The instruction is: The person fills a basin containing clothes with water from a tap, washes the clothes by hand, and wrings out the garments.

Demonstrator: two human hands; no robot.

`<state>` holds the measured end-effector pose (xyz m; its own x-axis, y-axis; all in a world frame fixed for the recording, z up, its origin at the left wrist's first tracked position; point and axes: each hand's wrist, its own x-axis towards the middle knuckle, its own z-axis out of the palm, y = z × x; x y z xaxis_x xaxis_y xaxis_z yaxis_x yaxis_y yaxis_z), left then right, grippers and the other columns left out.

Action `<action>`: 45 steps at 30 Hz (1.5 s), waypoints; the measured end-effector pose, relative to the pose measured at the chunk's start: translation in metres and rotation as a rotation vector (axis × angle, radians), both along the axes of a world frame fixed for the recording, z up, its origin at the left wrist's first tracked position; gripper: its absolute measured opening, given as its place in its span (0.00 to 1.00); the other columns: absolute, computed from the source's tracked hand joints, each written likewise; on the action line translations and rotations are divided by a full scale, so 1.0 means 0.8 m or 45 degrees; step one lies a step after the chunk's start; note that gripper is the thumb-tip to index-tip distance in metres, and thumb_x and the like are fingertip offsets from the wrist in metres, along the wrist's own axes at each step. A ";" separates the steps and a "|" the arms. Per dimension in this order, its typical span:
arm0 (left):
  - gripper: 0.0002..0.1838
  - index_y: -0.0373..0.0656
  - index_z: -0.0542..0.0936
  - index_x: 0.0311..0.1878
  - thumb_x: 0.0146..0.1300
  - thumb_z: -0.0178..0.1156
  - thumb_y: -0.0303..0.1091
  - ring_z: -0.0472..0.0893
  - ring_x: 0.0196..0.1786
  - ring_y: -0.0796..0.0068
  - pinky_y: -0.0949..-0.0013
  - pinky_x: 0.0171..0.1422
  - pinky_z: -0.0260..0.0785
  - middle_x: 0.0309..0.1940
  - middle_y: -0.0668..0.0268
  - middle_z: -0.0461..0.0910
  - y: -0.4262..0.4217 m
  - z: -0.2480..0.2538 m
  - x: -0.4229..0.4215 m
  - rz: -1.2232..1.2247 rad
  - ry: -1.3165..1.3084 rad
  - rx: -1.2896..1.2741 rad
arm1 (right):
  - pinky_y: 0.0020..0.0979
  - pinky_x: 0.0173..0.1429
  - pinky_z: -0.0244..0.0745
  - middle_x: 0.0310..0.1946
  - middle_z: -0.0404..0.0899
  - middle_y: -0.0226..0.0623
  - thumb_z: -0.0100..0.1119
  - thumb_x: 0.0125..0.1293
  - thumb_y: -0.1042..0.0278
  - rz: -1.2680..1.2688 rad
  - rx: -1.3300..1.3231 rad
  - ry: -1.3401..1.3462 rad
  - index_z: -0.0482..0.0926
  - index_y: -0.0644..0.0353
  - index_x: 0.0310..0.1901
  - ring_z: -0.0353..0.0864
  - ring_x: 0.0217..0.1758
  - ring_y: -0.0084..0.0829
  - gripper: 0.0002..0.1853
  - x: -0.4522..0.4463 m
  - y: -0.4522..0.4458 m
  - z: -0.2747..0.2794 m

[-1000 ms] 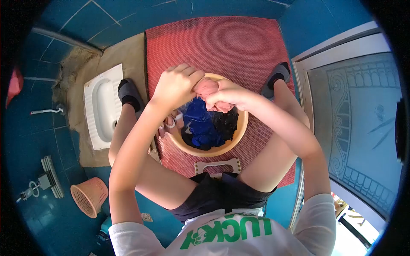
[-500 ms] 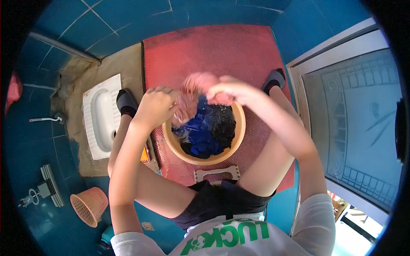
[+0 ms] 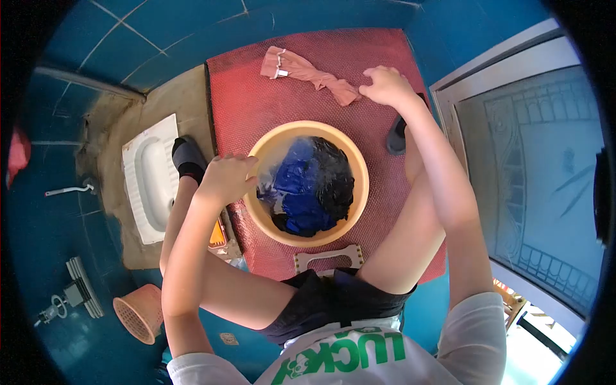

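A twisted pink garment (image 3: pixel 314 77) with a white drawstring and tag stretches across the top of the red mat. My right hand (image 3: pixel 388 86) is by the garment's right end, fingers loosely apart and holding nothing. Beside the left rim of a yellow basin (image 3: pixel 364 186) is my left hand (image 3: pixel 224 178), empty, with the thumb away from the bent fingers. Wet blue cloth (image 3: pixel 298 186) and black cloth (image 3: pixel 337 186) lie in cloudy water inside the basin.
The basin stands on the red mat (image 3: pixel 237 102) between my legs. A white squat toilet (image 3: pixel 133 173) is on the left, above a pink wastebasket (image 3: pixel 147 311). A small stool (image 3: pixel 327 253) is under me. A frosted door (image 3: pixel 532 179) is on the right.
The pink garment was bunched in my hands above the basin; now it lies stretched out beyond it. My right hand moved up and right and let go. My left hand drew back leftward.
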<state>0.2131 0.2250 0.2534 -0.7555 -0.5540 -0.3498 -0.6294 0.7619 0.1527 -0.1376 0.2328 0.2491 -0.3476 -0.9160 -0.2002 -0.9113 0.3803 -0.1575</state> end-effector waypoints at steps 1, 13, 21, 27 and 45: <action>0.20 0.46 0.75 0.49 0.53 0.59 0.43 0.79 0.43 0.61 0.60 0.48 0.69 0.36 0.58 0.79 0.001 -0.006 0.002 -0.014 -0.010 0.004 | 0.48 0.60 0.63 0.54 0.70 0.45 0.55 0.52 0.52 0.096 0.085 -0.055 0.73 0.56 0.53 0.68 0.59 0.44 0.27 0.004 0.005 0.011; 0.20 0.43 0.73 0.50 0.56 0.54 0.41 0.77 0.47 0.58 0.59 0.50 0.69 0.40 0.55 0.78 0.037 -0.166 0.026 -0.168 -0.490 0.619 | 0.39 0.52 0.70 0.45 0.77 0.46 0.52 0.55 0.62 0.502 0.379 -0.236 0.73 0.61 0.51 0.76 0.49 0.42 0.21 0.021 0.017 -0.011; 0.31 0.40 0.70 0.55 0.48 0.66 0.41 0.76 0.46 0.55 0.59 0.53 0.67 0.42 0.52 0.77 0.176 -0.315 -0.137 0.366 0.554 0.264 | 0.41 0.42 0.74 0.36 0.80 0.48 0.50 0.48 0.70 0.615 0.357 -0.351 0.81 0.63 0.37 0.80 0.40 0.41 0.15 0.040 0.039 0.017; 0.22 0.45 0.70 0.47 0.49 0.64 0.37 0.77 0.43 0.48 0.54 0.46 0.69 0.40 0.50 0.76 0.175 -0.301 -0.143 0.555 0.158 0.471 | 0.39 0.39 0.73 0.34 0.81 0.40 0.53 0.48 0.68 0.566 0.400 -0.255 0.82 0.59 0.36 0.80 0.40 0.37 0.14 0.029 0.048 0.014; 0.09 0.43 0.68 0.31 0.51 0.52 0.17 0.68 0.29 0.85 0.79 0.33 0.62 0.25 0.74 0.68 0.055 0.018 -0.086 0.962 1.060 1.066 | 0.39 0.41 0.73 0.36 0.81 0.37 0.56 0.46 0.66 0.721 0.405 -0.221 0.82 0.57 0.36 0.80 0.41 0.36 0.14 0.055 0.054 0.005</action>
<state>0.1442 0.2694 0.2677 -0.5189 -0.7673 -0.3767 -0.3421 -0.2174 0.9141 -0.0934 0.2761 0.2533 0.2307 -0.8348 -0.4999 -0.9553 -0.0969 -0.2792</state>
